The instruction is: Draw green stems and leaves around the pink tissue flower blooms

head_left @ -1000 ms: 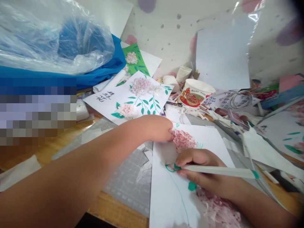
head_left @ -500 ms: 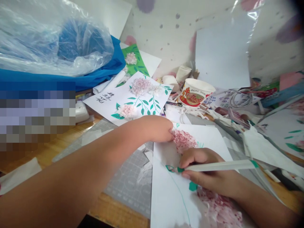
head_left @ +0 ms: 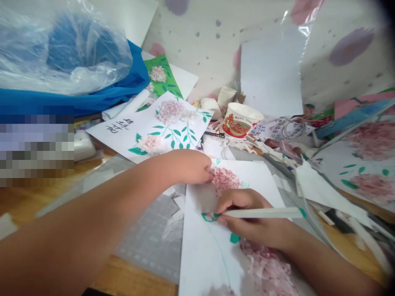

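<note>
White paper, run through with a thin green line (head_left: 224,257), lies toward the near edge of the wooden worktop (head_left: 135,279) as the right hand (head_left: 251,228) grips a white marker (head_left: 265,213), thumb and fingers closed near its green drawing end. The marker's tip sits at a green leaf outline (head_left: 207,218) by the left edge of the sheet (head_left: 197,255). The left hand (head_left: 197,166) rests at the sheet's far left corner, beside a pink textured flower (head_left: 226,181); its fingers are mostly hidden, and whether they are open or closed cannot be told. A second pink flower (head_left: 267,267) is partly behind the right wrist, a solid green leaf (head_left: 234,238) near it. A grey cutting mat (head_left: 148,238) extends past the sheet's left edge. Toward the worktop's far edge stand a flower picture (head_left: 119,142), lying flat, and a printed paper bowl (head_left: 242,121), upright.
</note>
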A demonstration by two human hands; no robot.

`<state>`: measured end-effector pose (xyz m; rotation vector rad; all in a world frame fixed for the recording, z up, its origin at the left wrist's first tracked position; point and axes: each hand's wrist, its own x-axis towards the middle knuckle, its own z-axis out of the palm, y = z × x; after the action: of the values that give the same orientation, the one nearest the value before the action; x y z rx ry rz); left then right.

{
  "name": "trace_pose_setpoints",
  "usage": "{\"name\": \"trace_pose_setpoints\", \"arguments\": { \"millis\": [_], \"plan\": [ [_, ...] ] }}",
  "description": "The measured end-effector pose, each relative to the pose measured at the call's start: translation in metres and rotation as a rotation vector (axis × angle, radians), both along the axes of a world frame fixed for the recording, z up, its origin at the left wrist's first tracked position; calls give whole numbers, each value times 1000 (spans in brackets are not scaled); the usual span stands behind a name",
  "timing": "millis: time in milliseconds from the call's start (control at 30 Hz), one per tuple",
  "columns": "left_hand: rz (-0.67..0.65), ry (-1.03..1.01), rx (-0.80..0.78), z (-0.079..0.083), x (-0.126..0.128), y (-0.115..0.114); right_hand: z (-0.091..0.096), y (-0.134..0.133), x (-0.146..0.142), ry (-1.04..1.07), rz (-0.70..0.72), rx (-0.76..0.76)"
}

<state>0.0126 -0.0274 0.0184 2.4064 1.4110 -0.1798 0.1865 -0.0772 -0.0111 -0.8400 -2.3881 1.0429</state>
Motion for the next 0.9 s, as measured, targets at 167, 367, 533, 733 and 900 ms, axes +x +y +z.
{"name": "trace_pose_setpoints", "arguments": {
  "millis": [167,367,533,733,900],
  "plan": [
    [-11,11,1,2,0,-1,0,-2,1,-87,-17,-26],
    [11,14,9,0,0,-2,4,-1,-4,-117,-73,-84],
    [21,5,19,-4,-1,0,5,-1,-5,-77,-67,-142],
    [23,-2,8,-5,-1,1,4,0,-5,-40,-79,-177],
    [20,-13,1,-6,-2,1,5,1,-6,-40,-76,-169]
  ]
}}
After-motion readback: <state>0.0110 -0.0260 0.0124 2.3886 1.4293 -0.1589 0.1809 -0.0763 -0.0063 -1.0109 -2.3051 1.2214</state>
